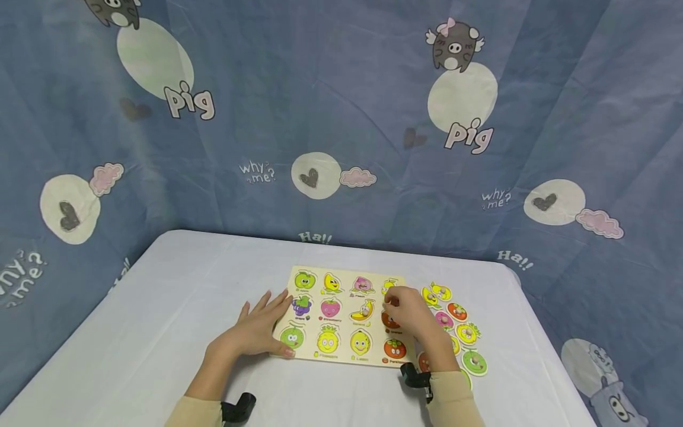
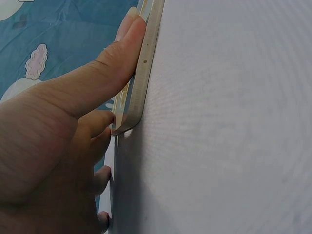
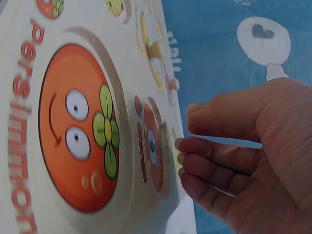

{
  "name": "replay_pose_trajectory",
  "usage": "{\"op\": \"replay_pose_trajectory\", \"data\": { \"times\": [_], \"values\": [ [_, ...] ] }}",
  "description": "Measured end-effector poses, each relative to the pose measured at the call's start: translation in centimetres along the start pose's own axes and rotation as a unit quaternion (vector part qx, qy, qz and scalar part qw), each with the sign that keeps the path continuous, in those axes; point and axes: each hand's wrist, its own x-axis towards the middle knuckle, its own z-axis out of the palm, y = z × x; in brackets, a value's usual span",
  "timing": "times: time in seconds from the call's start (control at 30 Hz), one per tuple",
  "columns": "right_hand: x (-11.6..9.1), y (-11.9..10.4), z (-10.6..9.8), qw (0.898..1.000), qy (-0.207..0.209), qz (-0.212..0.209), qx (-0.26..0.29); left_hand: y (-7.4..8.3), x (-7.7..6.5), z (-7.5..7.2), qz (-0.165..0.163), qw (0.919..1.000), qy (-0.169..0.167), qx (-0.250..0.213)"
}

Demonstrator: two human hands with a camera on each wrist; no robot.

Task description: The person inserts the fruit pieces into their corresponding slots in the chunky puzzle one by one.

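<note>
A fruit puzzle board with several printed fruits lies on the white table. My left hand rests at its left end, fingers spread along the side and thumb on the front edge. In the left wrist view the thumb lies along the board's rim. Over the right column hovers my right hand, partly covering the pear and the orange pictures. The right wrist view shows a gap between its thumb and bent fingers, nothing held there. Before it are the persimmon picture and knobs on the banana and peach.
Several loose fruit pieces lie right of the board, among them a pineapple, a green round fruit and a pear. The right forearm overlaps some of them. Behind the white table hangs a blue patterned cloth.
</note>
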Motion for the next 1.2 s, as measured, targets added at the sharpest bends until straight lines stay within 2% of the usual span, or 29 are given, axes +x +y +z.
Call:
{"op": "replay_pose_trajectory", "data": {
  "times": [0.6, 0.93, 1.2],
  "values": [
    [0.0, 1.5, -1.0, 0.999, 0.019, 0.029, -0.031, 0.0, 0.2, 0.0, -0.002, 1.0, 0.0, -0.003],
    [-0.2, 2.5, -1.7, 0.998, 0.017, 0.062, -0.019, 0.2, 0.3, -0.2, -0.001, 1.0, -0.001, -0.006],
    [-0.3, 3.2, -2.3, 0.997, 0.024, 0.074, -0.017, 0.3, 0.2, -0.2, -0.005, 1.0, -0.002, -0.007]
  ]
}}
